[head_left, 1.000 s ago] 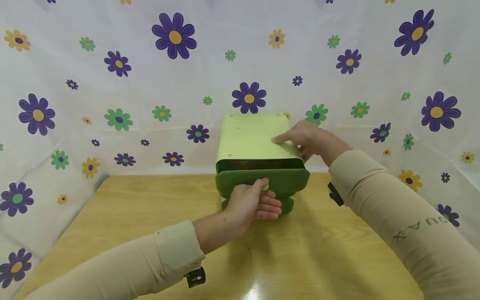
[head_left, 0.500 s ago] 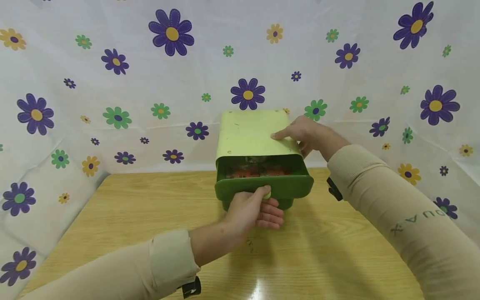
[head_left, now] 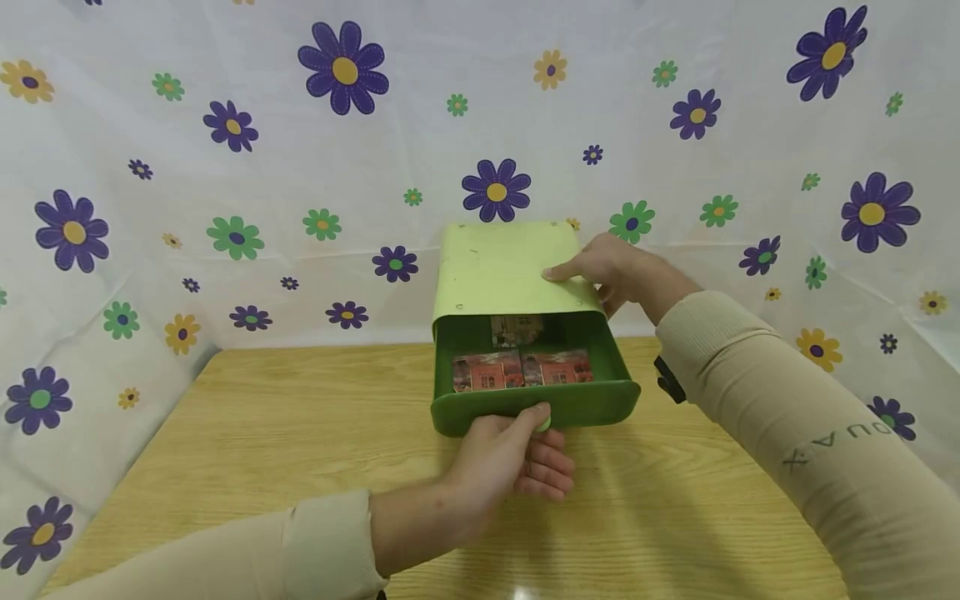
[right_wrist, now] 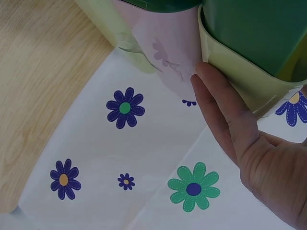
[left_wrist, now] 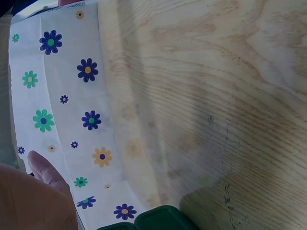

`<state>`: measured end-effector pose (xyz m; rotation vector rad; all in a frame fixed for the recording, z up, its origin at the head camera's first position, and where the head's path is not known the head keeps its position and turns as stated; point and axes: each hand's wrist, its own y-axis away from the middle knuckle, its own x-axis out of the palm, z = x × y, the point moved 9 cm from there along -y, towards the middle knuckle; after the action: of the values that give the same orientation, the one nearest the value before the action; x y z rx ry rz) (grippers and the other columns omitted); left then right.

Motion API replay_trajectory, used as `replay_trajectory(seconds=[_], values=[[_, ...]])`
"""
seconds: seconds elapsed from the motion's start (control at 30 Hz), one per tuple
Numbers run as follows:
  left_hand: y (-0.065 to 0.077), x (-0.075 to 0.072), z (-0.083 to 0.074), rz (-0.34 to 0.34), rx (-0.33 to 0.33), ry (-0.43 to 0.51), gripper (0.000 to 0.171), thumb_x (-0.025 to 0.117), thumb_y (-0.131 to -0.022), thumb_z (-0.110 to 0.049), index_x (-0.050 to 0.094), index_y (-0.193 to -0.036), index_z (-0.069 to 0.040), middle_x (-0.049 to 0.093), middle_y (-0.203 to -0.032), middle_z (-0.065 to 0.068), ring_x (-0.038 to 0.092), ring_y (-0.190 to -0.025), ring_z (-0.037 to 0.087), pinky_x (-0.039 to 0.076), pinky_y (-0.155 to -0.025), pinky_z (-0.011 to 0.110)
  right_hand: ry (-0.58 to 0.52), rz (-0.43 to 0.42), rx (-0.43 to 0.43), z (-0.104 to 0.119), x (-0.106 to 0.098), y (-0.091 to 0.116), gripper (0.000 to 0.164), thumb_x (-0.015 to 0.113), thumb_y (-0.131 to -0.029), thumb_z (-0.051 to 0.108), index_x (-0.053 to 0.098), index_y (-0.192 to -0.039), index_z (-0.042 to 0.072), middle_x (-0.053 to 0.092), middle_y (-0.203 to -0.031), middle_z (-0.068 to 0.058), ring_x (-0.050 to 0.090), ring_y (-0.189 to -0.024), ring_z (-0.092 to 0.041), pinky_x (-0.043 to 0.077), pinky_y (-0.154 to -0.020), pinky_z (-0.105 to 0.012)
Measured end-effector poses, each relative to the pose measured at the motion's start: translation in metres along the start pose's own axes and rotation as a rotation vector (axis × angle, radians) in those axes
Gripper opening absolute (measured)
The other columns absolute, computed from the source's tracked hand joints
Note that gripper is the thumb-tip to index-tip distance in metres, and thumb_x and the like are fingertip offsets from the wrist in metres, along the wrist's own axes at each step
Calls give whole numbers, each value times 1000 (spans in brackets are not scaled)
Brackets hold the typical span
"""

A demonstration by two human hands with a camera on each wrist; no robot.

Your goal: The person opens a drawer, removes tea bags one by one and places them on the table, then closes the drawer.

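Observation:
A light-green drawer unit (head_left: 502, 267) stands on the table, its upper dark-green drawer (head_left: 592, 404) pulled out towards me. Two small packs with reddish pictures (head_left: 487, 373) lie side by side behind the drawer front. Farther back is another pictured pack (head_left: 517, 329), partly under the top panel. My left hand (head_left: 491, 462) pinches the drawer's light-green round knob (head_left: 543, 423), thumb on top, other fingers below the drawer front. With its thumb on the top panel, my right hand (head_left: 611, 267) holds the unit's right edge; in the right wrist view its fingers (right_wrist: 223, 96) lie against the side wall.
The wooden table (head_left: 322, 417) extends on both sides of the unit and in front. Behind it hangs a white cloth (head_left: 300, 150) printed with purple, green and orange flowers. The lower drawer is hidden in the head view.
My left hand has drawn the upper drawer towards me by its knob, and the packs inside have come into view. The right hand keeps its hold on the unit's edge.

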<state>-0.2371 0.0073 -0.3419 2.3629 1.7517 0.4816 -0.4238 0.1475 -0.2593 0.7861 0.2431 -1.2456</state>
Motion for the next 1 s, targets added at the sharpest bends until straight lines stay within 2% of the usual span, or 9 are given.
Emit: replay_trajectory(seconds=[0.57,0.87,1.0], values=[[20,9,14,36,1,26,45,50,-104,-37,65,-102,5,72,-73,7,69,-60,14,61,-63,34,13,-3,-2,-2,0,-1,67,69,-94,39,45,-138,-3,45,-144,-24,59,-120,-46,59,-85,-51],[24,9,16,37,24,32,43,49,-104,-36,65,-102,4,71,-72,6,69,-59,14,60,-61,32,53,-8,-2,-1,-2,1,73,68,-93,44,40,-142,-3,39,-150,-26,53,-125,-51,60,-77,-52],[26,10,19,41,24,33,43,49,-104,-36,64,-102,4,71,-72,7,69,-59,14,60,-60,32,67,-6,0,-1,-2,3,73,67,-94,45,40,-142,-2,42,-148,-27,54,-125,-50,60,-77,-53]])
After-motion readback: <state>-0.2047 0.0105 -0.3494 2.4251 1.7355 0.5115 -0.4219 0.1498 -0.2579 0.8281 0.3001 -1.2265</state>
